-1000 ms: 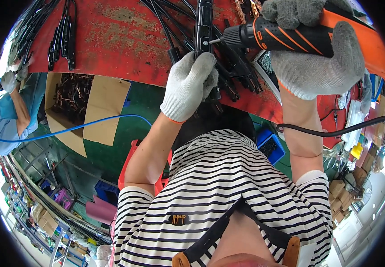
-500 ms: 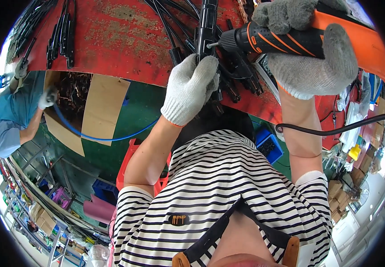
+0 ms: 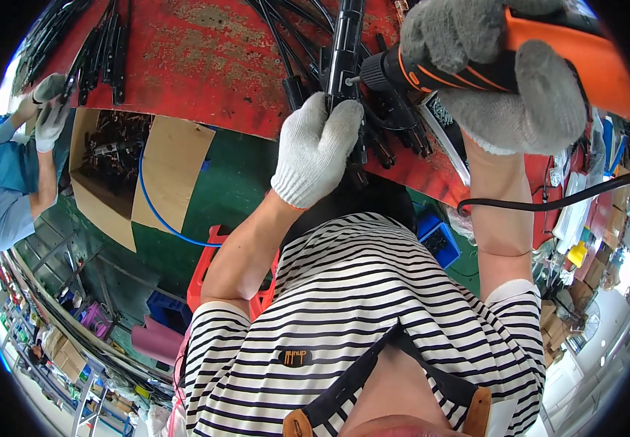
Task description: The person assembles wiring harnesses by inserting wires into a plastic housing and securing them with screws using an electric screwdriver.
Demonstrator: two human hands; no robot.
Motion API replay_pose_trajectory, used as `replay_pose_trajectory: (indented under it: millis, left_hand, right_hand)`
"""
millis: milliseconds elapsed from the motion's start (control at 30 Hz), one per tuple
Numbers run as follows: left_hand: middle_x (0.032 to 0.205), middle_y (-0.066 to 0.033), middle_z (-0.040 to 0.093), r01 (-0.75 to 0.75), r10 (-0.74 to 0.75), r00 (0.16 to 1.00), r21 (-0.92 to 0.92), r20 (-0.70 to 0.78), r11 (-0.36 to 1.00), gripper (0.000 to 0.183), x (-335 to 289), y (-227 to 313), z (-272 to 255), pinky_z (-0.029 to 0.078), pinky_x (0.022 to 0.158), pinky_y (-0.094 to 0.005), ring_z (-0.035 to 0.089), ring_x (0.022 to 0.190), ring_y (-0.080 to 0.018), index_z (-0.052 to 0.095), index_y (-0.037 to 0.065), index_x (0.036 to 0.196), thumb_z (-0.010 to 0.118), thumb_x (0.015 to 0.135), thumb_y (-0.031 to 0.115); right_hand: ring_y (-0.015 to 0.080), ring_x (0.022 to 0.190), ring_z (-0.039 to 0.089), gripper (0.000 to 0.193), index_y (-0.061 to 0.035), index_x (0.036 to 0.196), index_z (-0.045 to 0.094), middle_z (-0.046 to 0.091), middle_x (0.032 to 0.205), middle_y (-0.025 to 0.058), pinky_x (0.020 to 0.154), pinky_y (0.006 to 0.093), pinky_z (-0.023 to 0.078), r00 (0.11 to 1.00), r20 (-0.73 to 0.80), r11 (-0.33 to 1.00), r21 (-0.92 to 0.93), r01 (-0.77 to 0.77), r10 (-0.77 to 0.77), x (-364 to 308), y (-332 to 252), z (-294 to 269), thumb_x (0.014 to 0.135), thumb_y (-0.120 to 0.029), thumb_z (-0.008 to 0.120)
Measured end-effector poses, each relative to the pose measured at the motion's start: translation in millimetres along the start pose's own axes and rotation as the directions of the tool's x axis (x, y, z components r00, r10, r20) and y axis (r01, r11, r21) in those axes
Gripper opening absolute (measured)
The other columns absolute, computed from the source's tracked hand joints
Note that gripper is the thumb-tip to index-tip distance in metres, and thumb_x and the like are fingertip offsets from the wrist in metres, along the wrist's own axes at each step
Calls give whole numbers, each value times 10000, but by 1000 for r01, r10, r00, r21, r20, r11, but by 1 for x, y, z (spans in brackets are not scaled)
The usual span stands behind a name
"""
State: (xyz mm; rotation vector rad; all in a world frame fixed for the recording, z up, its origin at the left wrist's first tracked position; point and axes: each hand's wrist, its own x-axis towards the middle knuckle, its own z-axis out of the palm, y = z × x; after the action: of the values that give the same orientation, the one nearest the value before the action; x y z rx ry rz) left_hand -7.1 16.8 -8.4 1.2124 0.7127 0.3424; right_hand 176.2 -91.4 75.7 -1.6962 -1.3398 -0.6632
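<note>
— Where is the black tube [image 3: 344, 54]?
— It is at twelve o'clock, over the red table [image 3: 191, 73]. The left hand [image 3: 315, 149] holds its lower part; the right hand [image 3: 511, 120] is wrapped around an orange drill [image 3: 478, 79], between one and two o'clock, with the tip at the tube.
— How will it handle?
— I judge it stiff, rather light and smooth, so it may slip a little. The lower part seems a good place to hold, away from the tip.
— And around?
— The table is worn, with pale patches. Between nine and ten o'clock are an open cardboard box [image 3: 173, 167] and a co-worker [image 3: 5, 215] in blue.
</note>
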Motion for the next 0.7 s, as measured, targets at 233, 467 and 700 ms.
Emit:
replay_pose_trajectory:
  millis: [233, 467, 700]
  left_hand:
    - [657, -41, 626, -36, 38, 999, 59, -35, 998, 322, -7, -3, 0, 466, 543, -304, 566, 589, -95, 609, -27, 867, 668, 1034, 242]
    - [678, -14, 597, -1, 4, 999, 55, -53, 998, 261, -9, -4, 0, 416, 521, -274, 532, 578, -78, 631, -1, 902, 658, 1040, 218]
    - [671, 8, 563, -28, 27, 997, -22, -70, 999, 275, -17, 12, 9, 374, 524, -251, 509, 595, -69, 644, 17, 920, 635, 1048, 260]
  right_hand:
    - [221, 867, 673, 378, -112, 1233, 636, 675, 1012, 59, 782, 381, 558, 969, -7, 937, 256, -237, 246, 8, -5, 6, 951, -348, 720]
    - [204, 798, 652, 431, -119, 1276, 592, 652, 960, 48, 701, 368, 545, 881, 18, 764, 490, -419, 472, 20, -32, 15, 958, -377, 727]
    - [186, 729, 632, 488, -127, 1319, 549, 629, 907, 37, 620, 356, 532, 780, 30, 530, 718, -452, 625, 43, -37, -10, 964, -406, 735]
